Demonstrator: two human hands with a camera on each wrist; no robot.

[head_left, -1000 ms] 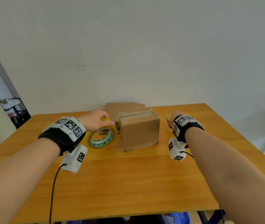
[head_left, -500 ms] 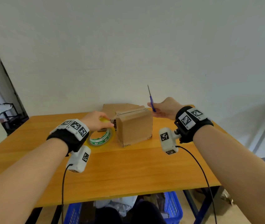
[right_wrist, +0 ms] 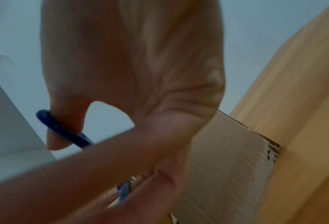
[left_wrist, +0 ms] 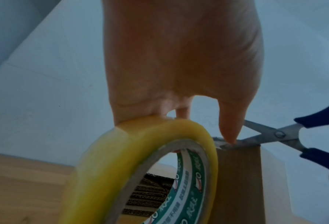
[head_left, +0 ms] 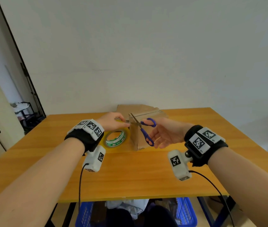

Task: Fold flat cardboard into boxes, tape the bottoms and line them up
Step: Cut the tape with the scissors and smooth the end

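The cardboard box [head_left: 143, 128] stands upright at the far middle of the table [head_left: 130, 174], taped face up. Left hand [head_left: 112, 122] grasps the tape roll [head_left: 116, 139] just left of the box, holding the strip taut. Right hand [head_left: 164, 134] grips the scissors [head_left: 143, 130], blades parted across the strip at the box's upper left corner. Recommended: keep tension, cut close to the edge, then press the tail down.
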